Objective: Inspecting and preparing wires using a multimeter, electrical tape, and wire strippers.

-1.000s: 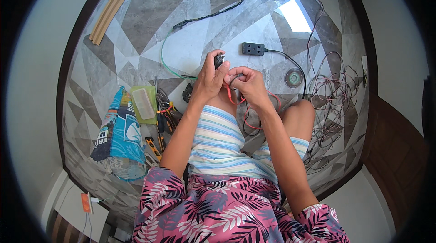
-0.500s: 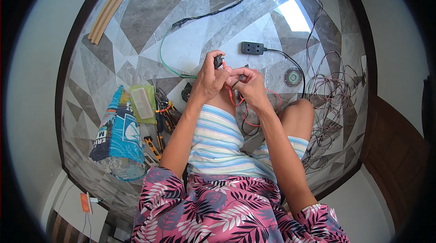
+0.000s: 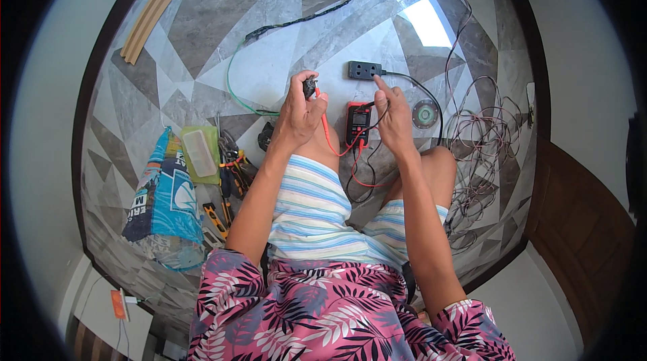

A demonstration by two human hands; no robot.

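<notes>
My left hand (image 3: 301, 113) is closed around a small black plug-like piece (image 3: 309, 87) with metal showing at its top. It also pinches a red test probe (image 3: 318, 93), whose upper end is against that piece. My right hand (image 3: 396, 117) is raised near the black socket block (image 3: 364, 70), index finger extended towards it. A black test lead (image 3: 385, 114) runs into this hand's grip; the probe itself is mostly hidden by the fingers. Between the hands lies a red and black multimeter (image 3: 359, 124), with red and black leads plugged into its lower end.
A blue bag (image 3: 165, 202), a green case (image 3: 200, 154) and several hand tools (image 3: 229, 175) lie at the left. Tangled thin wire (image 3: 482, 152) spreads at the right beside a round floor drain (image 3: 425, 115). A taped cable (image 3: 303, 20) crosses the far floor.
My right hand has moved right, away from my left hand, uncovering the multimeter. My left hand keeps the black piece and red probe. The whole view has shifted slightly left.
</notes>
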